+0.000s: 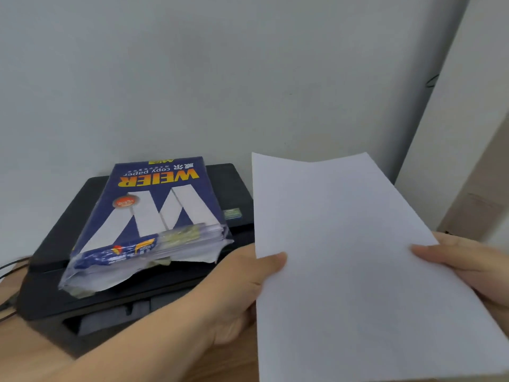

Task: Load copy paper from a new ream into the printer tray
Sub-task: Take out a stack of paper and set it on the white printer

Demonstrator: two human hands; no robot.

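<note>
A blue ream of copy paper point(154, 213), its near end torn open, lies on top of a black printer point(49, 288). To the right of the printer I hold a stack of white sheets point(347, 271) upright in the air. My left hand point(239, 293) grips its left edge with the thumb on the front. Gripping the right edge is my right hand point(468, 268). The printer's front tray slot point(110, 318) shows dark below the ream, partly hidden by my left forearm.
The printer stands on a wooden desk point(24, 351) against a pale wall. Black cables point(8, 271) run off at the left edge. A beige panel or box point(473, 210) stands at the right.
</note>
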